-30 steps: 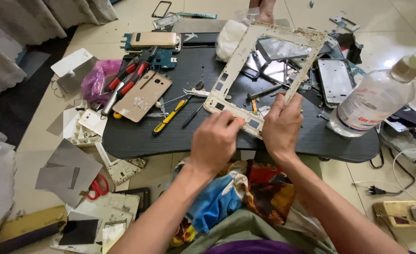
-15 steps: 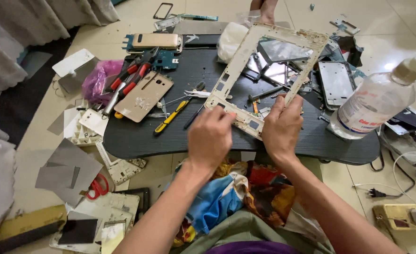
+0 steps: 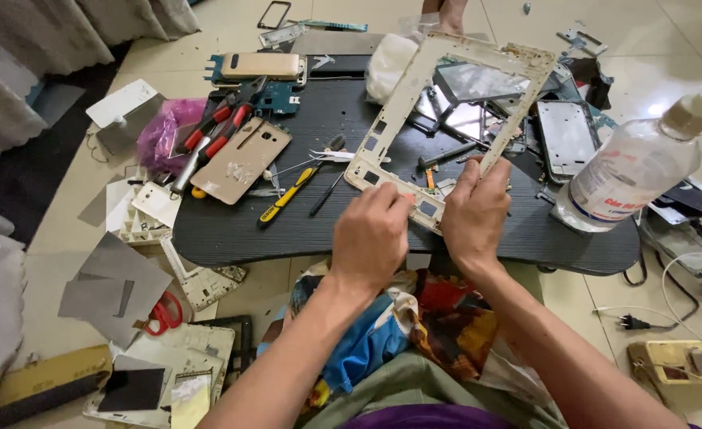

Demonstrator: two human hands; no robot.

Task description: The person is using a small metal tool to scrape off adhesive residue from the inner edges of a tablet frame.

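Cream tablet frame point(image 3: 414, 87), seemingly both hands' grip.

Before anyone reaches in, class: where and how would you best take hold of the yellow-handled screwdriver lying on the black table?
Grip the yellow-handled screwdriver by its handle, coming from above with fingers across its width. It lies flat and slanted on the black table, tip toward the white tablet frame that the left hand and right hand hold; the handle's near end is clear.
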